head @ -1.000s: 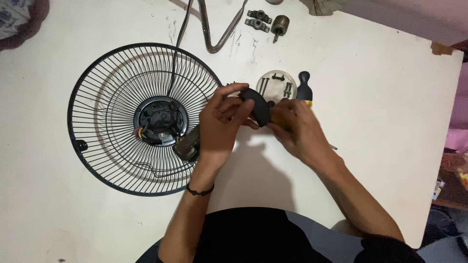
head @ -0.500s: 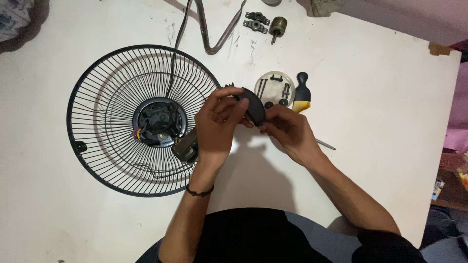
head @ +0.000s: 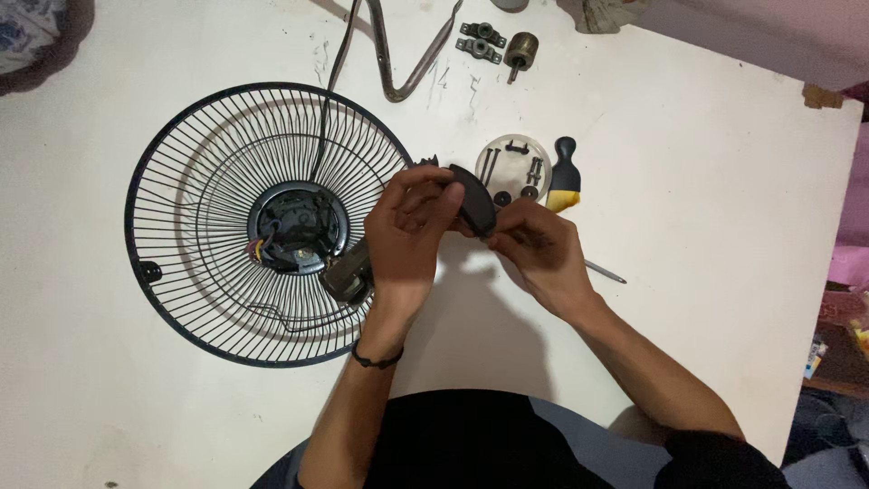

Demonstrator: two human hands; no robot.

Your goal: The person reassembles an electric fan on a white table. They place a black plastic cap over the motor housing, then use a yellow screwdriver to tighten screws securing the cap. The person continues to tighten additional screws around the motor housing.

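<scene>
We grip the curved black plastic cover [head: 472, 201] in both hands, left hand [head: 407, 226] and right hand [head: 534, 249], beside the black wire fan guard [head: 181, 226]; its motor remains exposed, cover unfitted.

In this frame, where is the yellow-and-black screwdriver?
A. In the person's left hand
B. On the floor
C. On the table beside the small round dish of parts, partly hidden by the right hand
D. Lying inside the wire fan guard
C: the screwdriver lies on the white table next to the round dish, its shaft passing behind the right hand; both hands hold a dark curved part.
</scene>
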